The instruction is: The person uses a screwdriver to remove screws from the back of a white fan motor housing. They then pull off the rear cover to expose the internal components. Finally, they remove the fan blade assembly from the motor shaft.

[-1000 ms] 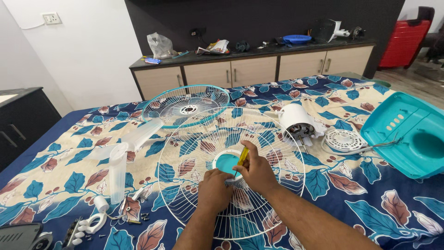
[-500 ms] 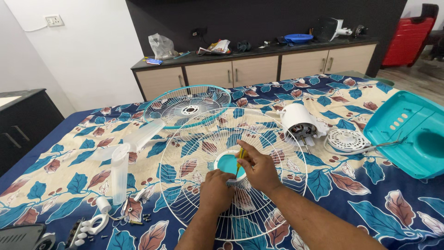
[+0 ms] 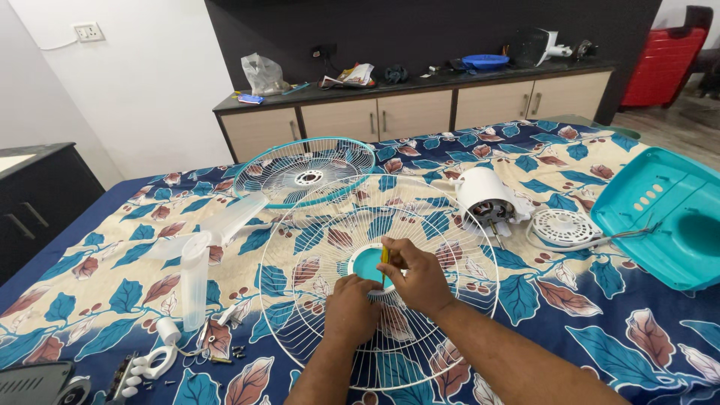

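A white wire fan guard (image 3: 457, 247) with a teal centre hub (image 3: 366, 261) lies flat on the leaf-patterned sheet in front of me. My right hand (image 3: 416, 279) grips a yellow-handled screwdriver (image 3: 385, 259), held upright with its tip down at the hub's edge. My left hand (image 3: 351, 309) rests on the guard just beside the hub, fingers curled against the wires. A second guard with a teal rim (image 3: 304, 169) lies farther back.
A white fan motor (image 3: 486, 196) and a round white cover (image 3: 564, 225) sit to the right, next to a teal fan base (image 3: 667, 217). Clear fan blades (image 3: 196, 262), small screws and white parts lie at the left. A cabinet (image 3: 390, 112) stands behind.
Both hands stay at the hub; the right hand has shifted slightly with the screwdriver. The view has moved a little.
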